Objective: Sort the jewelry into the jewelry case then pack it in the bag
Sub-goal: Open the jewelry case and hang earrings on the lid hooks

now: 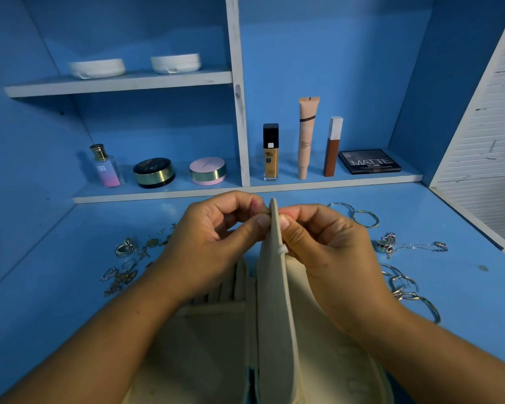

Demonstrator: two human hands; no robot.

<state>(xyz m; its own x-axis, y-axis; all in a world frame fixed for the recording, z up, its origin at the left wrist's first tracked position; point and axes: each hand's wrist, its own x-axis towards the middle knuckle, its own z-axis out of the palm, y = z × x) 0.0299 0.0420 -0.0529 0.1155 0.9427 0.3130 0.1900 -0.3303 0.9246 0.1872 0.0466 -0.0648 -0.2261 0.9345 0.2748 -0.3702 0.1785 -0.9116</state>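
a cream fabric jewelry case (204, 345) lies open and flat on the blue surface (56, 287), at the bottom centre of the view. from the case's spine a cream middle panel (274, 301) stands upright, edge-on to the camera. both hands meet at the top of this panel. the left hand (213, 243) pinches the top edge between thumb and curled fingers from the left half of the case. the right hand (324, 246) pinches the same edge from the right half, thumb against the panel. a small pale loop (282, 251) sticks out of the panel's edge just under the right thumb. in the left half of the case, a row of padded cream ring rolls (233, 284) shows below the left wrist.

none of the jewelry is in the case. left of the case lies a scatter of silver rings and small charms (126, 249). beyond the case to the right lie two thin hoop earrings (359, 217). right of the case are a fine silver chain with a ring (411, 246) and, nearer the camera, a group of chunky silver bangles (405, 287).

behind the case, a shelf holds a pink perfume bottle (105, 167), a black round compact (154, 172), a pink round compact (208, 170), a foundation bottle (270, 153), a beige tube (306, 135), a brown stick with a white cap (333, 147) and a dark eyeshadow palette (369, 161). on a higher shelf, behind and left of the case, sit two white round containers (97, 67).
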